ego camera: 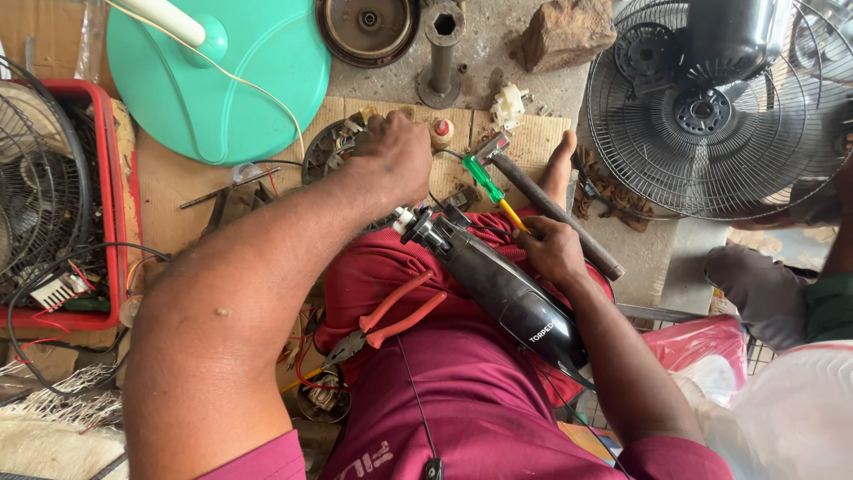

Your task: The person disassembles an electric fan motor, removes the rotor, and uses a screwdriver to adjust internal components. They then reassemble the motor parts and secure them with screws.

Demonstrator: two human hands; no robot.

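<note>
- On our lap lies the black power tool (506, 289), its long body running from near our belly up and left to its metal nose.
- Our right hand (553, 252) holds the tool's top side, fingers closed on it.
- Our left hand (395, 156) is farther off, closed on the fan motor (333, 151) on the cardboard (178, 182).
- Red pliers (391, 320) rest on our lap, just beside the tool.

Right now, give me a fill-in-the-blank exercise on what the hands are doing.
1. The left hand rests on a motor part lying on the ____.
2. The right hand grips a screwdriver with a ____ handle.
3. The pliers on the lap have ____ handles.
4. The black tool lies across the person's ____.

Missing: cardboard; green; red; lap
</note>
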